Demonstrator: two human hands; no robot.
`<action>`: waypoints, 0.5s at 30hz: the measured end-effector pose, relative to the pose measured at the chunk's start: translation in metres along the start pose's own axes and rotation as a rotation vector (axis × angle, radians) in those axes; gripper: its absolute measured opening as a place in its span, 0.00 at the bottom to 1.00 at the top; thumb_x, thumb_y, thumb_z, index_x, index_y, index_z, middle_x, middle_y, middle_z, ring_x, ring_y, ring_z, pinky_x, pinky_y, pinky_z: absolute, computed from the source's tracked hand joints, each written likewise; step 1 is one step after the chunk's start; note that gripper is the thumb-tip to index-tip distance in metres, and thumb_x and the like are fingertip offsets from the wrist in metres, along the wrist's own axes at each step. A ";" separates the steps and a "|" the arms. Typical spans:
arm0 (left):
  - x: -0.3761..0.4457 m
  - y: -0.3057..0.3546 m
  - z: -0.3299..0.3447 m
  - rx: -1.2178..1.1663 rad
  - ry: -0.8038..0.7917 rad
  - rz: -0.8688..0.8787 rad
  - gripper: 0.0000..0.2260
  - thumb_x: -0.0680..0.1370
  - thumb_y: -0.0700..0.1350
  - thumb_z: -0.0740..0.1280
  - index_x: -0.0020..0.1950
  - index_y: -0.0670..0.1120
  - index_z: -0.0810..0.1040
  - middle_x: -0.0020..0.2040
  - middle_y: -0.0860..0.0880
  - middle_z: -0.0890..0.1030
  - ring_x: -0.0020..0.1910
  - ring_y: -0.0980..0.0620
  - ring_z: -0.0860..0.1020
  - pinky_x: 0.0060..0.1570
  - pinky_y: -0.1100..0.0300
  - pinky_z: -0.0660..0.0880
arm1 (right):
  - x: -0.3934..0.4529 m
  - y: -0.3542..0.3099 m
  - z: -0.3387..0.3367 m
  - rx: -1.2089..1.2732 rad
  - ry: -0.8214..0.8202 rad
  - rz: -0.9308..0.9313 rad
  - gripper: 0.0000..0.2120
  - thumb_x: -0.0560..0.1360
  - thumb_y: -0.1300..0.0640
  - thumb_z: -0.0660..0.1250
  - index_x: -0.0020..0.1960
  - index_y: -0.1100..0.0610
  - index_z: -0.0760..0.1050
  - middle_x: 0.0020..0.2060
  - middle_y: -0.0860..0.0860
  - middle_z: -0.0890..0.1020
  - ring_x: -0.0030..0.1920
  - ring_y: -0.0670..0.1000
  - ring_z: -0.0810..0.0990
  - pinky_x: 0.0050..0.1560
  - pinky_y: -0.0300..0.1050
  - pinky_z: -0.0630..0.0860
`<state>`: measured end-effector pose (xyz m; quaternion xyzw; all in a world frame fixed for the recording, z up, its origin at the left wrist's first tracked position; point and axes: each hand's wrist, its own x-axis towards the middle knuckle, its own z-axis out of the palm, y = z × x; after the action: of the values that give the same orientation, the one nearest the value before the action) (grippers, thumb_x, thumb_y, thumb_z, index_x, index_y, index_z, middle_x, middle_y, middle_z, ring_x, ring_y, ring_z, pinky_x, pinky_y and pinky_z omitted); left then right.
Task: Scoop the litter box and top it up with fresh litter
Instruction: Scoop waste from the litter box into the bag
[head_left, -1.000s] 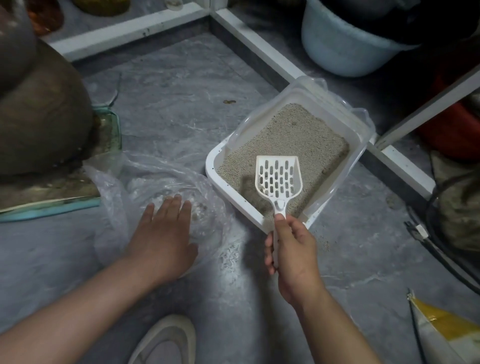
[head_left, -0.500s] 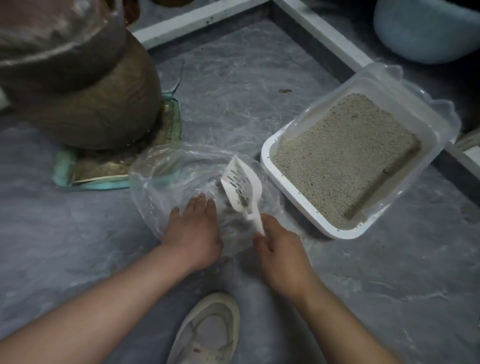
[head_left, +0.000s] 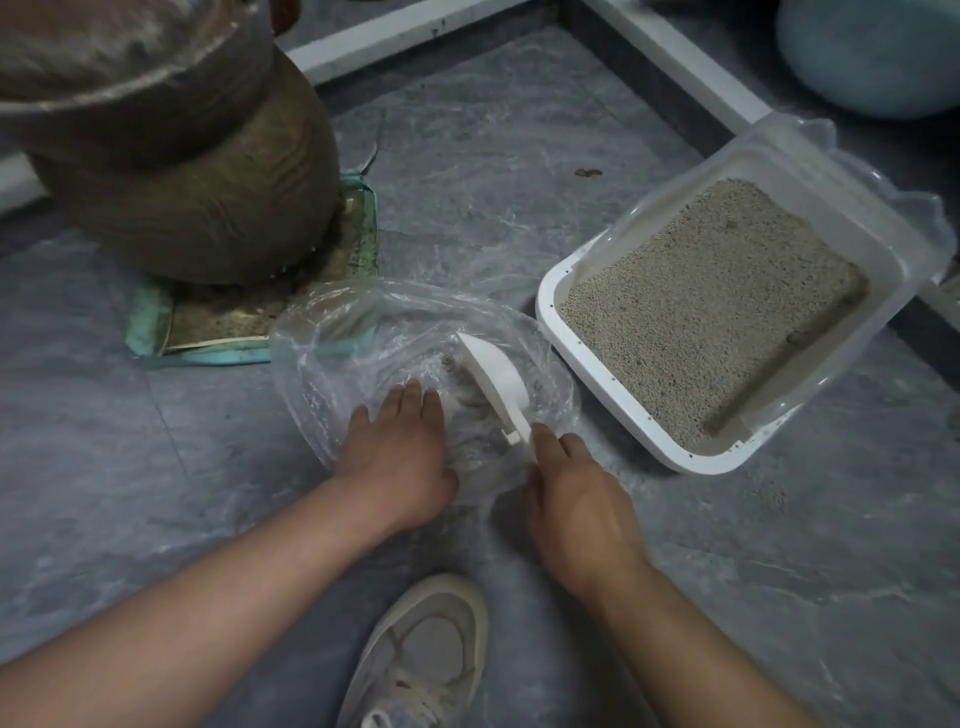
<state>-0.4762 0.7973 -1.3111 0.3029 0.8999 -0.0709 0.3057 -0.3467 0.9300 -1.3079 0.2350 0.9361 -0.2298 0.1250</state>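
A white litter box (head_left: 613, 410) with a clear raised rim holds beige litter (head_left: 711, 306) at the right. A clear plastic bag (head_left: 358, 338) lies open on the grey floor to its left. My right hand (head_left: 576, 509) grips the handle of a white scoop (head_left: 496, 382), turned over inside the bag above a few dark clumps (head_left: 470, 395). My left hand (head_left: 400, 452) lies flat with fingers spread on the bag's near edge, pinning it down.
A big brown jar (head_left: 197, 176) stands on a teal-edged mat (head_left: 218, 332) at the back left. A white floor frame (head_left: 691, 62) runs behind the box, a pale blue tub (head_left: 872, 57) beyond it. My shoe (head_left: 426, 654) is at the bottom centre.
The scoop went from over the litter box leftward into the bag and has now turned upside down. My left hand has stayed on the bag.
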 end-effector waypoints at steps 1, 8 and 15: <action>0.000 0.001 0.000 -0.004 0.003 -0.003 0.42 0.77 0.57 0.63 0.82 0.43 0.44 0.83 0.42 0.46 0.81 0.44 0.48 0.77 0.41 0.53 | -0.001 0.000 0.000 -0.011 0.000 0.003 0.24 0.80 0.55 0.57 0.76 0.50 0.58 0.58 0.53 0.73 0.52 0.63 0.79 0.49 0.56 0.76; -0.002 0.004 0.000 -0.009 0.006 0.012 0.42 0.77 0.57 0.62 0.82 0.43 0.44 0.83 0.42 0.47 0.81 0.44 0.49 0.77 0.42 0.54 | -0.008 0.002 -0.002 0.017 0.032 0.000 0.24 0.81 0.54 0.57 0.76 0.51 0.60 0.58 0.54 0.74 0.52 0.63 0.80 0.49 0.56 0.75; 0.003 0.016 -0.009 -0.034 0.091 0.056 0.43 0.77 0.58 0.62 0.82 0.45 0.43 0.83 0.44 0.46 0.81 0.46 0.48 0.78 0.45 0.50 | -0.023 -0.002 -0.020 0.523 0.284 0.009 0.07 0.80 0.56 0.60 0.56 0.50 0.74 0.44 0.48 0.81 0.44 0.53 0.80 0.45 0.52 0.75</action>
<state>-0.4729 0.8140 -1.3049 0.3256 0.9051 -0.0330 0.2716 -0.3300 0.9296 -1.2821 0.2932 0.8522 -0.4275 -0.0710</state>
